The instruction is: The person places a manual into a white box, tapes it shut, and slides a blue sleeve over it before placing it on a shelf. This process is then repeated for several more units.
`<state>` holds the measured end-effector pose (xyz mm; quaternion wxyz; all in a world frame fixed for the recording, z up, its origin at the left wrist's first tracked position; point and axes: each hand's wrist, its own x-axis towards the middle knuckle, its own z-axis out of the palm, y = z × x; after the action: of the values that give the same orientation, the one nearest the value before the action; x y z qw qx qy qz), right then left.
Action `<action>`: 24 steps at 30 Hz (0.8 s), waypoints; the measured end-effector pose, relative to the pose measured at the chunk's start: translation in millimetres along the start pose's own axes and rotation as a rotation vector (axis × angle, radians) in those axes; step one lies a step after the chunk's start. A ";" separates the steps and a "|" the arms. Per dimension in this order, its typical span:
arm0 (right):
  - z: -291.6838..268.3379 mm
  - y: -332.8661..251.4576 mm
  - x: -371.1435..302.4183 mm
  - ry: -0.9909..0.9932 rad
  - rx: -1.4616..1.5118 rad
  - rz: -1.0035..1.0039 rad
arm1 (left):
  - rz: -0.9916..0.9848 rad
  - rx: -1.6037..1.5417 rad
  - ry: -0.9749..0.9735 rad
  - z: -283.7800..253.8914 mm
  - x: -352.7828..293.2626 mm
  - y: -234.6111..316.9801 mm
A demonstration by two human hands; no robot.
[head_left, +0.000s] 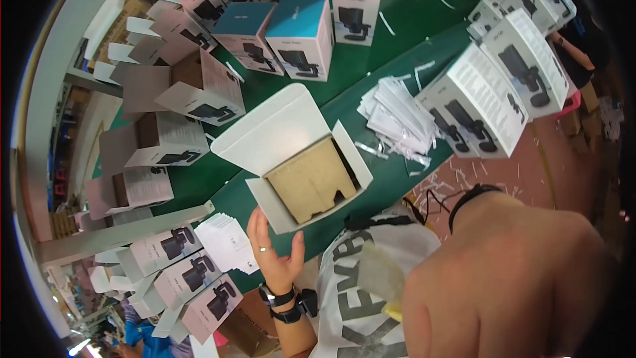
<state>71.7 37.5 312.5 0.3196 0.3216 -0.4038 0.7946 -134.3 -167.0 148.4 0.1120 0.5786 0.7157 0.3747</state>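
Observation:
An open white carton (270, 209) stands on the green table in front of me, its lid folded back and side flaps raised. Inside lies a brown cardboard insert (308, 182) with a notched near edge. My left hand (275, 252), wearing a ring and dark wristbands, is open at the carton's near left corner, fingers stretched along its side. Large and close to the camera, my right hand (497, 278) is closed, its fingertips hidden. A pale translucent piece (382, 272) with a yellow edge shows beside its fingers; what the hand grips is not clear.
Folded white papers (394, 116) lie right of the carton, and white cards (226, 242) lie to its left. Printed boxes (301, 40) with blue tops stand behind. Open boxes (209, 96) line the left; tall boxes (477, 103) stand right. Paper strips litter the reddish floor (467, 176).

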 end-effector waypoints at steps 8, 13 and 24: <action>-0.6 -29.0 -42.7 0.755 -0.608 0.376 | 0.111 -0.008 0.037 9.5 12.3 9.2; -77.9 61.8 -155.3 0.835 -0.963 0.960 | 0.207 0.053 -0.113 18.3 32.5 19.5; -86.4 81.8 -105.6 0.459 -1.866 0.555 | 0.253 0.453 -0.213 17.8 38.7 18.6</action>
<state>49.2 46.0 155.3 0.3174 -0.3249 -0.8554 0.2489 -121.7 -123.5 159.1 0.0067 0.7098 0.6875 0.1532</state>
